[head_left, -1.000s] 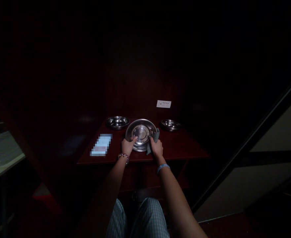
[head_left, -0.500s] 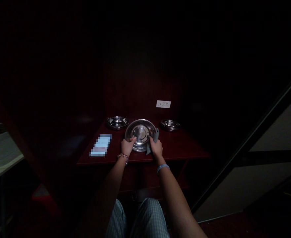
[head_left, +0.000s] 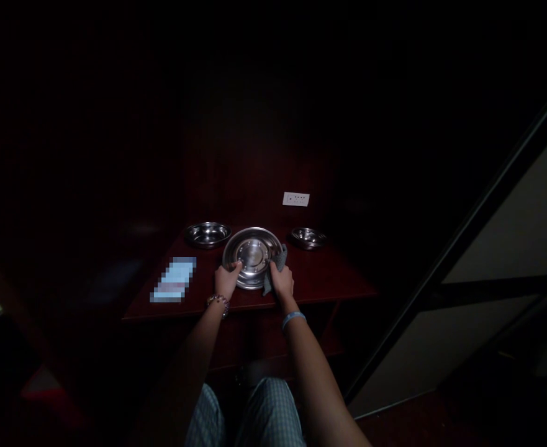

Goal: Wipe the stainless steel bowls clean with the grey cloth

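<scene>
A shiny steel bowl [head_left: 253, 253], wide and shallow, is tilted toward me above the dark red desk. My left hand [head_left: 227, 279] grips its lower left rim, the thumb reaching over the inside. On the right side my right hand [head_left: 282, 280] is closed around a grey cloth [head_left: 269, 278], which is pressed against the rim. The fingers of both hands behind the bowl are hidden. Behind it to the left stands another steel bowl [head_left: 208, 234]. Smaller steel bowls [head_left: 307, 238], seemingly stacked, are at the back right.
The desk [head_left: 329, 282] ends in a front edge just before my knees. A pixelated flat rectangle [head_left: 174, 279] lies on its left part. A white wall socket [head_left: 296, 198] is on the back panel. Dark walls close in the left side, and a framed panel [head_left: 487, 248] stands at right.
The whole scene has shifted slightly left in view as the camera turned. Both hands keep their hold on the bowl and the cloth, with little other visible movement.
</scene>
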`<state>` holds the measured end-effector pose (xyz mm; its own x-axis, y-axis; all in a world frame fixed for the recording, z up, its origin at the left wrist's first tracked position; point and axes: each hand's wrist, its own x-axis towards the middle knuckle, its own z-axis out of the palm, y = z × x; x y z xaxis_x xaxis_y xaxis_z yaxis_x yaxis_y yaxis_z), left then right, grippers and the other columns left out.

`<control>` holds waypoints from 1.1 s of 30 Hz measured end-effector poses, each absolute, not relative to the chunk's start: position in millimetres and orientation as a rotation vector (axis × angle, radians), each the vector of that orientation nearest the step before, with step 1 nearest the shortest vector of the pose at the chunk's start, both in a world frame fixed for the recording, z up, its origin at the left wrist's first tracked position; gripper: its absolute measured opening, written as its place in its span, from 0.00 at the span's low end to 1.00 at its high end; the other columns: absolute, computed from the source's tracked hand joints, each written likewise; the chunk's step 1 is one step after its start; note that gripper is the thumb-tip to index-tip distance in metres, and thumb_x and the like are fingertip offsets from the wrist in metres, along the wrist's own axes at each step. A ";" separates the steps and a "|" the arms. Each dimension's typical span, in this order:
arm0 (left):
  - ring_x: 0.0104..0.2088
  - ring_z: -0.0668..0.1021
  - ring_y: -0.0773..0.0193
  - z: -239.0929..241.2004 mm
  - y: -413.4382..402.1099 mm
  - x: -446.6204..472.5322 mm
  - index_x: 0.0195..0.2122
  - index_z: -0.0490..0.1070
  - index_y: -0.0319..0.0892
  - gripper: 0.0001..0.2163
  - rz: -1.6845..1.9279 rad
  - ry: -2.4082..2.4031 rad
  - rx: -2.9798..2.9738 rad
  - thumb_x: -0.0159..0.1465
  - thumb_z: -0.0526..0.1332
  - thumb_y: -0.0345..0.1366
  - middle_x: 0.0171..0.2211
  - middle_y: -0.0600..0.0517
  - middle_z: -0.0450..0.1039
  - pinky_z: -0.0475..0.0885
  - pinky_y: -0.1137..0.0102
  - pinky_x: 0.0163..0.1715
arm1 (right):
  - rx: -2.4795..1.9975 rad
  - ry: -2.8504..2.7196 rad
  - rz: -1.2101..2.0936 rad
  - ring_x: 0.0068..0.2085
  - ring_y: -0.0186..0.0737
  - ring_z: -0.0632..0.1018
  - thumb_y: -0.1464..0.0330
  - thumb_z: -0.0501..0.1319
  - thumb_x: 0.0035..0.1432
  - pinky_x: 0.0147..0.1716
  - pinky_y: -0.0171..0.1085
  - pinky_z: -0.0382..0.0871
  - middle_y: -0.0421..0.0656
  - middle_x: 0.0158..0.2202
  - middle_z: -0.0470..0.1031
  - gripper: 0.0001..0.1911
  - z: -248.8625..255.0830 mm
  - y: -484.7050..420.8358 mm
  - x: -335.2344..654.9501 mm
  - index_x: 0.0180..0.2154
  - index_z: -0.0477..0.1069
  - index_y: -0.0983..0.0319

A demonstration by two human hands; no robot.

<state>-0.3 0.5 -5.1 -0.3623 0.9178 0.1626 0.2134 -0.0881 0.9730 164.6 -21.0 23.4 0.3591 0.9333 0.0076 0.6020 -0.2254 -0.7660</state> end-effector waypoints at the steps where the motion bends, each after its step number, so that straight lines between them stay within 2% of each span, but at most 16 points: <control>1: 0.46 0.85 0.52 -5.5 0.7 -0.6 0.38 0.83 0.34 0.09 1.487 1.619 1.251 0.61 0.66 0.34 0.41 0.38 0.84 0.75 0.70 0.43 | -1.929 -1.334 0.617 0.56 0.53 0.81 0.52 0.51 0.70 0.56 0.44 0.72 0.55 0.52 0.81 0.28 23.3 -21.2 164.5 0.53 0.78 0.63; 6: 0.46 0.85 0.48 -7.0 2.2 -2.2 0.37 0.82 0.33 0.12 1.419 1.721 1.277 0.64 0.63 0.37 0.41 0.34 0.83 0.76 0.68 0.41 | -1.923 -1.339 0.593 0.56 0.53 0.81 0.54 0.51 0.70 0.56 0.44 0.72 0.55 0.52 0.81 0.26 20.5 -20.8 164.8 0.51 0.80 0.63; 13: 0.45 0.84 0.42 -15.4 9.4 -4.4 0.32 0.81 0.35 0.11 1.376 1.723 1.284 0.63 0.62 0.38 0.37 0.33 0.83 0.76 0.64 0.40 | -1.927 -1.310 0.595 0.56 0.53 0.81 0.53 0.52 0.70 0.56 0.43 0.72 0.56 0.52 0.81 0.27 13.9 -17.2 166.2 0.52 0.79 0.65; 24: 0.42 0.85 0.46 -9.5 4.6 -1.0 0.34 0.81 0.34 0.12 1.368 1.729 1.277 0.63 0.62 0.38 0.35 0.34 0.83 0.75 0.68 0.36 | -1.935 -1.323 0.579 0.55 0.55 0.81 0.53 0.52 0.70 0.56 0.44 0.73 0.57 0.52 0.81 0.27 13.1 -15.8 167.9 0.51 0.79 0.65; 33: 0.44 0.85 0.47 -12.4 5.7 -0.1 0.38 0.82 0.34 0.12 1.366 1.726 1.296 0.63 0.63 0.38 0.38 0.35 0.84 0.76 0.68 0.39 | -1.958 -1.314 0.576 0.55 0.54 0.81 0.53 0.51 0.70 0.56 0.44 0.72 0.56 0.53 0.81 0.27 13.5 -16.4 167.6 0.53 0.78 0.65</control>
<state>-0.1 5.7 -12.4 -0.3604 0.9247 0.1227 0.3319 0.0042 0.9433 167.6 -16.4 13.5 0.3866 0.9221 0.0187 0.6112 -0.2409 -0.7539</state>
